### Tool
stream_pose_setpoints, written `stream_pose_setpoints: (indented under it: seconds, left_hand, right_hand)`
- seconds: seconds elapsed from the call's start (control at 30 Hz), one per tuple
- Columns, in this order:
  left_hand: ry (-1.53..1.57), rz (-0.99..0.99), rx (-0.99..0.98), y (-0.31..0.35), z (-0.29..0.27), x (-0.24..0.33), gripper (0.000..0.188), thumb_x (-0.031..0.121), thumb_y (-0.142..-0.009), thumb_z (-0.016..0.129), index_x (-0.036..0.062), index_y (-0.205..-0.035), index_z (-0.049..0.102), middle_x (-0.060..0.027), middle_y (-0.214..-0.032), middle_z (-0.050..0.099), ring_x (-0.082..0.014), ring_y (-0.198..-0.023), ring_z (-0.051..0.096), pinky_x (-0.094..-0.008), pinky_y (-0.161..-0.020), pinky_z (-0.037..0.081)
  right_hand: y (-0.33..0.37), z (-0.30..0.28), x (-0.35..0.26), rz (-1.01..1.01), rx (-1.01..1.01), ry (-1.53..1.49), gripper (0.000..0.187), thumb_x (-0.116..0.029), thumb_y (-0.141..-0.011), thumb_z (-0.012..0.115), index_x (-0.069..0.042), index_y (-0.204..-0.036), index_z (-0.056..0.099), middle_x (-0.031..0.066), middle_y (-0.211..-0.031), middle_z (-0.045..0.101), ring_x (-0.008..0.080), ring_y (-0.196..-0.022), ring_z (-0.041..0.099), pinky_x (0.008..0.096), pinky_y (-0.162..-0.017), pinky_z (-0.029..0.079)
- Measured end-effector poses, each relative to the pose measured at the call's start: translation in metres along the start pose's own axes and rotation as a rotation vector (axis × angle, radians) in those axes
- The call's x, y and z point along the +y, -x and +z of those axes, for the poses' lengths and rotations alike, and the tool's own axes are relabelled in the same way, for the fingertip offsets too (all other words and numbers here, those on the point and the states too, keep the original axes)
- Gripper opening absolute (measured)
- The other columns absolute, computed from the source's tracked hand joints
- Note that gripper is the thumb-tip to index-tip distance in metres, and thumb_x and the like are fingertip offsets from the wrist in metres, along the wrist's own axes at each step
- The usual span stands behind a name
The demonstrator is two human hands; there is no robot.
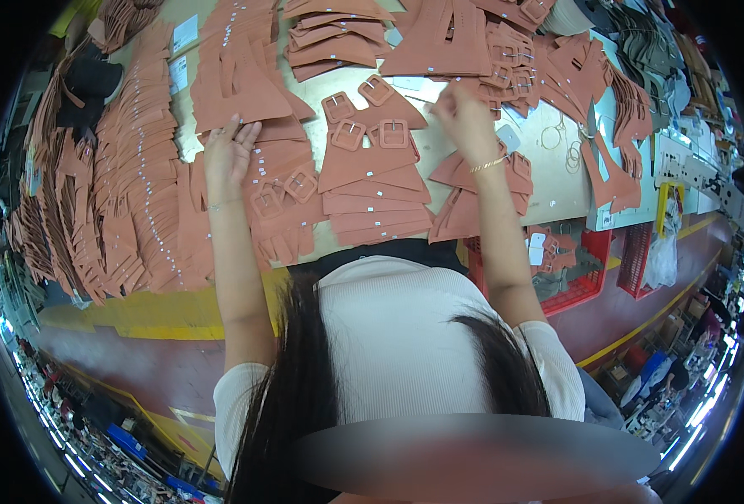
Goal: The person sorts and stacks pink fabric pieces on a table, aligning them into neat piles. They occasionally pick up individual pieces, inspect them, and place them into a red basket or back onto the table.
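My left hand [232, 155] is at the lower edge of a large coral-orange cut piece [241, 97]. Its palm shows, and the fingers are stretched out and apart, touching that edge. My right hand [466, 122] is raised over the table right of centre, fingers curled together; whatever may be in them is too small to make out. Between the hands lies a fanned stack of coral strap pieces [372, 176], with square covered buckles [393, 133] at its far end. More buckled pieces [286, 191] lie just right of my left wrist.
Long overlapping rows of coral pieces [141, 160] cover the table's left side. Stacks of buckled straps [510, 67] lie at the far right, near scissors [591, 119] and thin rings [551, 137]. Red crates [594, 260] stand below the table's right edge, beside a clear plastic bag [662, 256].
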State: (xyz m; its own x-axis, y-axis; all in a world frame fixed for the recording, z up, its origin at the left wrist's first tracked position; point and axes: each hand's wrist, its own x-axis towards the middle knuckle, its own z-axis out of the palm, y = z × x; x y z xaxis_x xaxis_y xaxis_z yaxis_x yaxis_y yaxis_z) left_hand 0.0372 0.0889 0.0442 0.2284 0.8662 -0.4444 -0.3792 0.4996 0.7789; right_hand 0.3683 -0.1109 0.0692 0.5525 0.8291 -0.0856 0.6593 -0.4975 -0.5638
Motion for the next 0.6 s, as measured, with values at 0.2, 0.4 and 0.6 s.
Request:
stream_pose_setpoints:
  seconds: [0.2,0.4,0.6]
  left_hand:
    - [0.080,0.050,-0.036,0.006,-0.003,-0.009,0.016,0.001,-0.095,0.055,-0.0014,-0.108,0.047,-0.0135,-0.107,0.059,-0.0284,-0.099,0.065,-0.0432,-0.091,0.057]
    - [0.101,0.070,-0.004,0.010,-0.002,-0.022,0.017,0.001,-0.094,0.055,-0.0021,-0.108,0.045,-0.0134,-0.104,0.058,-0.0301,-0.096,0.065,-0.0470,-0.091,0.057]
    - [0.122,0.011,0.016,0.006,-0.008,-0.021,0.015,-0.001,-0.094,0.054,-0.0034,-0.106,0.048,-0.0144,-0.104,0.057,-0.0342,-0.105,0.062,-0.0499,-0.096,0.054]
  right_hand:
    - [-0.069,0.001,0.020,-0.098,0.498,0.542,0.041,-0.036,-0.080,0.073,-0.005,-0.104,0.064,0.0112,-0.106,0.056,0.0327,-0.100,0.054,0.0495,-0.081,0.045]
    - [-0.073,0.018,0.025,-0.103,0.532,0.660,0.047,-0.039,-0.077,0.075,-0.007,-0.109,0.064,0.0088,-0.107,0.056,0.0292,-0.101,0.055,0.0491,-0.084,0.042]
    - [-0.076,0.026,0.024,0.044,0.570,0.650,0.047,-0.039,-0.072,0.079,-0.007,-0.103,0.064,0.0103,-0.105,0.055,0.0306,-0.100,0.055,0.0475,-0.085,0.041]
